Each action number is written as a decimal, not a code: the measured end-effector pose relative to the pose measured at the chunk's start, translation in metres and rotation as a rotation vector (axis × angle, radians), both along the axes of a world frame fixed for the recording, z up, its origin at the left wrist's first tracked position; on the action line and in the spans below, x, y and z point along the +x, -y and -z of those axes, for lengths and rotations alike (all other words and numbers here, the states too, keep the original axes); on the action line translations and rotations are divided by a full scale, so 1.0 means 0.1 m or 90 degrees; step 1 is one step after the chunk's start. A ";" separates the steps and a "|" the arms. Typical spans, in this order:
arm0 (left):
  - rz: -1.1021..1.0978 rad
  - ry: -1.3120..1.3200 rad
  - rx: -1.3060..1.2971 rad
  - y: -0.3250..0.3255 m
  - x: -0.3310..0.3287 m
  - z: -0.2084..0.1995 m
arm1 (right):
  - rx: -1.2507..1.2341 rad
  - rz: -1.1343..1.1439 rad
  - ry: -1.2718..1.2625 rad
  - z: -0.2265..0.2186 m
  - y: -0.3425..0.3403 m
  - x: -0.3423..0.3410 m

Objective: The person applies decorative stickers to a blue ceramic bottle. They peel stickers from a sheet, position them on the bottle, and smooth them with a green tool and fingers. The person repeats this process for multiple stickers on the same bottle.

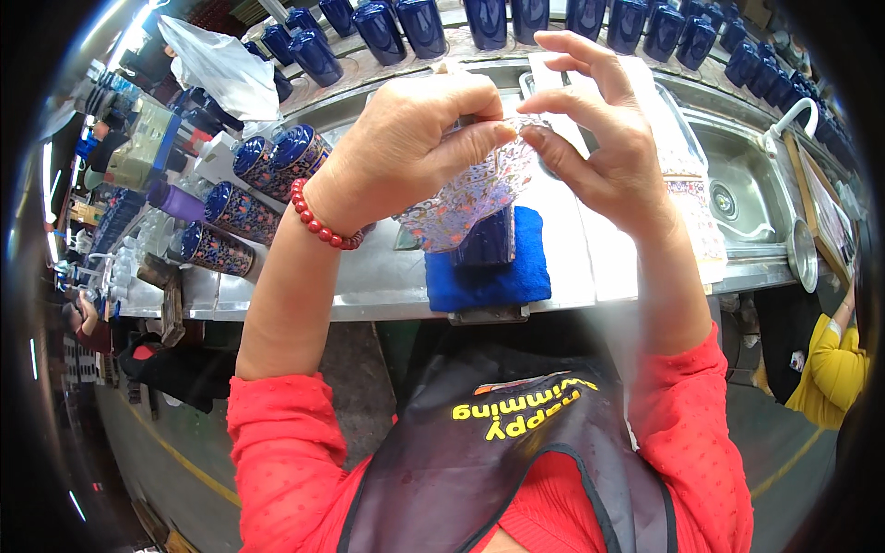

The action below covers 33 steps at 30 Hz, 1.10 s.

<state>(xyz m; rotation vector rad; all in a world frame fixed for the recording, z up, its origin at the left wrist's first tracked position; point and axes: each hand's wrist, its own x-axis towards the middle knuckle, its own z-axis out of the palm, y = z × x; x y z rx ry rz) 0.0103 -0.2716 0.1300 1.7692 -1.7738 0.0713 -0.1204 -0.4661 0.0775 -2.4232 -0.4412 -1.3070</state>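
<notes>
My left hand (406, 138) pinches floral film (468, 205); right hand (613, 147) at edge, grip unclear; likely separating it; next needs light touch.

Floral-patterned multicoloured sheet (454, 219), between left hand (396, 147) and right hand (613, 143); bright-blue cloth (531, 258), below; dark-blue canisters (422, 28), beyond both.

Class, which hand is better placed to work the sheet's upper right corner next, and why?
Probably the right hand: its fingers are at that corner of the patterned sheet, while the left hand grips further left.
</notes>
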 end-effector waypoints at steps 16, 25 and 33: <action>-0.026 -0.032 0.010 0.86 0.05 0.04 | 0.077 0.087 -0.087 -0.27 0.81 -0.56; 0.055 -0.087 -0.013 1.63 -0.17 0.05 | 0.599 0.422 -0.296 0.00 2.59 -1.20; -0.115 -0.120 -0.036 0.48 0.35 0.43 | 0.373 0.868 -0.579 1.92 4.47 -1.91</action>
